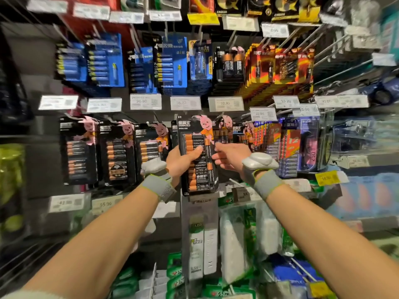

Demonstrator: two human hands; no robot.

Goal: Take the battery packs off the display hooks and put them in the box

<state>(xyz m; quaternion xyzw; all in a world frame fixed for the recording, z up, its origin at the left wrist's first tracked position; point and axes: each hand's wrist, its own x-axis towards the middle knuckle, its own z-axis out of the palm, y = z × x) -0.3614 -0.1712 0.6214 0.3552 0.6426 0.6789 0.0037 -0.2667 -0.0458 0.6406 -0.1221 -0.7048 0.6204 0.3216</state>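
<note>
Two hands: both are raised in front of the display wall (43,87), at its lower row of hooks.
Left hand (179,162): it is wrapped round the left edge of a Duracell battery pack (200,175), with the thumb (194,151) laid across the front.
Right hand (232,157): the fingers are curled at the pack's right edge; whether the edge is pinched or only touched cannot be told.
Pack position: it is held before the middle of the lower row, in front of the packs hung there.
Pack axis: the long axis stands upright, tilted slightly. The pink bunny header is at the top and the printed face is turned to the camera.
Cells inside: the copper-and-black batteries are stacked crosswise to the long axis.
Hook: whether the pack is on one cannot be told.
Wrists: grey wristbands (158,187) are worn on both, each with a white unit (260,160).
Row to the left: three more Duracell packs (117,152) are hung side by side.
Upper row: blue battery packs (105,61) are hung at the left, orange-red packs (280,65) at the right.
Price tags (145,101): they are fixed between the two rows.
</note>
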